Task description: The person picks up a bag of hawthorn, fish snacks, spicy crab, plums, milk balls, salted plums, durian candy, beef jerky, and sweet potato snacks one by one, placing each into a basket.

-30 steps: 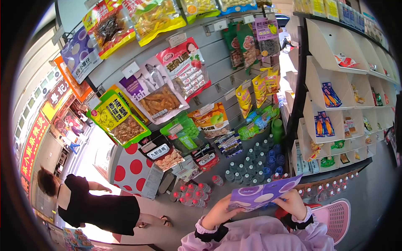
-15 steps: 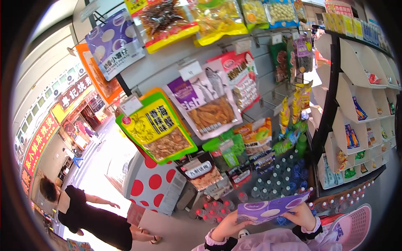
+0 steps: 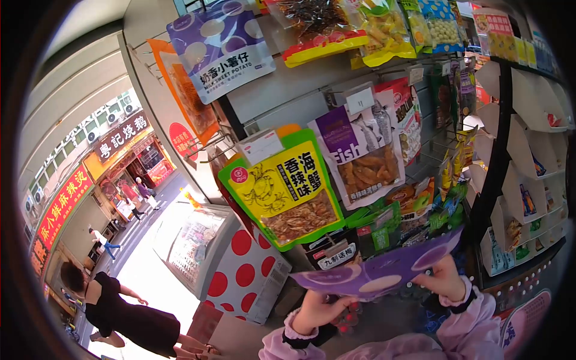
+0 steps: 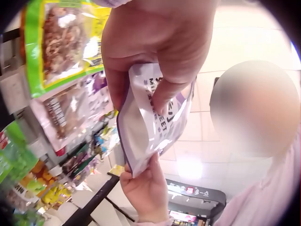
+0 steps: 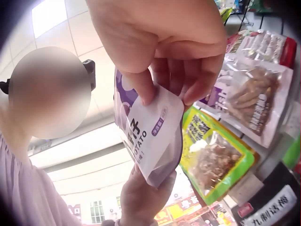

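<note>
A purple and white snack bag (image 3: 384, 273) is held between both hands low in the head view, its printed face towards the wearer in the wrist views. The left hand (image 3: 319, 311) pinches its left end, thumb on the white face (image 4: 141, 113) in the left wrist view. The right hand (image 3: 443, 281) grips the other end with thumb and curled fingers, as the right wrist view shows over the bag (image 5: 150, 136). Just beyond hang a yellow-green bag (image 3: 285, 186) and a fish snack bag (image 3: 366, 150). A matching purple bag (image 3: 222, 51) hangs at upper left.
A dotted freezer (image 3: 240, 270) stands left of the rack, near the bright doorway. A person in black (image 3: 132, 318) is at lower left. White shelf bins (image 3: 531, 150) rise at the right, with a pink basket (image 3: 528, 324) below them.
The head view has swung left and closer to the rack, so the hanging bags look larger and farther right. Both hands still hold the purple bag, which appears larger.
</note>
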The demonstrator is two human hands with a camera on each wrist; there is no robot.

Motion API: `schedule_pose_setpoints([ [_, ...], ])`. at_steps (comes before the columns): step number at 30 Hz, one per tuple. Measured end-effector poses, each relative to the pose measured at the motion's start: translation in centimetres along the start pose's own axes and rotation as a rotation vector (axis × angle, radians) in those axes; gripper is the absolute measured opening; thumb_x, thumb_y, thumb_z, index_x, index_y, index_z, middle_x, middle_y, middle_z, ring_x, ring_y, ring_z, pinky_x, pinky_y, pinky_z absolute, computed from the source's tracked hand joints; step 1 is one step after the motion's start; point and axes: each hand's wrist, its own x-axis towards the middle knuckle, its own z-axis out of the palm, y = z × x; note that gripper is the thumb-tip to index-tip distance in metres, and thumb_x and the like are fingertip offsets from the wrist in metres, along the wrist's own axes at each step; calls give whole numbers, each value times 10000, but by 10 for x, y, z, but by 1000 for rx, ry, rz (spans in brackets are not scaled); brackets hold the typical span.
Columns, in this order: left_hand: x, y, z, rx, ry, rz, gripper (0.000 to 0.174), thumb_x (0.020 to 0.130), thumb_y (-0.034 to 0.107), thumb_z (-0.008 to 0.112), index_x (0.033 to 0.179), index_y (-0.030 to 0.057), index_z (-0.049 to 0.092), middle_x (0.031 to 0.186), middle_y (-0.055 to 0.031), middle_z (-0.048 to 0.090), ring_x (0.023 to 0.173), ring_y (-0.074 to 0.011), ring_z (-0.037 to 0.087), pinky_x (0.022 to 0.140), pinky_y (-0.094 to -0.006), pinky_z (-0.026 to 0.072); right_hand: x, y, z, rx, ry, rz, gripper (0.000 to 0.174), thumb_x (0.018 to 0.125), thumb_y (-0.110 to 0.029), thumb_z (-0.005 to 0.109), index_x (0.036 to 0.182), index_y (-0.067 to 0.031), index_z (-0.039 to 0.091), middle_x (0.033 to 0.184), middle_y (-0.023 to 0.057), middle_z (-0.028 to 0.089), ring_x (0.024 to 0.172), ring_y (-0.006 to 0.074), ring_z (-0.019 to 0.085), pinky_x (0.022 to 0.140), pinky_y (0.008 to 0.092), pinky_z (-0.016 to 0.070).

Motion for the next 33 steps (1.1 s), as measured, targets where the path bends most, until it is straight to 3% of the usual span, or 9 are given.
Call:
schedule_pose_setpoints([
  [2,16,32,-1,44,164,188,272,741,-19,643,992,-40,541,965,-87,580,872,-141,562,754,-275,455,32,-13,10,100,71,-199,138,693,-21,671,816,15,623,835,94,634,748,167,606,667,264,446],
  [3,23,42,-11,81,119,291,341,714,-59,653,1020,-52,502,994,-102,565,909,-164,557,782,-295,454,48,-20,14,130,88,-256,129,710,-20,657,823,17,608,827,84,623,745,156,595,673,261,444],
  [6,48,82,-21,107,254,481,483,687,-68,675,1080,-31,398,1006,-120,532,938,-198,550,796,-312,468,98,-55,26,157,110,-386,122,778,-35,604,883,14,567,784,45,586,731,106,559,664,239,442],
  [7,54,91,-36,283,238,474,512,682,-49,689,1088,-21,379,997,-114,523,934,-198,551,784,-310,478,114,-59,31,232,104,-382,133,796,-53,591,908,11,558,784,35,583,727,89,554,649,219,441],
  [9,71,117,-45,281,356,423,563,681,-9,707,1119,-14,354,1023,-112,505,919,-204,556,774,-308,483,147,-67,38,349,68,-373,151,818,-87,583,933,4,546,789,20,583,708,61,547,612,187,440],
  [12,106,144,-66,232,335,570,687,713,51,695,1236,-26,255,1042,-139,522,920,-214,569,793,-293,467,189,-88,47,411,25,-377,173,822,-134,590,922,0,545,774,12,591,654,41,539,545,167,429],
  [15,130,167,-82,300,332,614,693,760,78,646,1286,-25,208,1071,-174,533,951,-215,561,812,-302,458,222,-101,53,380,35,-390,194,831,-172,581,909,2,547,733,10,594,606,33,529,495,166,414],
  [21,162,199,-104,322,317,645,618,765,70,629,1257,-15,265,1067,-161,533,939,-205,565,785,-288,477,278,-119,60,317,97,-476,229,818,-221,588,849,5,568,687,25,593,535,51,518,427,186,402],
  [33,207,237,-121,407,176,724,505,808,81,568,1232,-9,311,1072,-136,517,933,-194,566,755,-292,515,322,-147,48,265,162,-510,243,804,-243,604,847,-5,589,741,27,598,614,70,547,468,201,453],
])
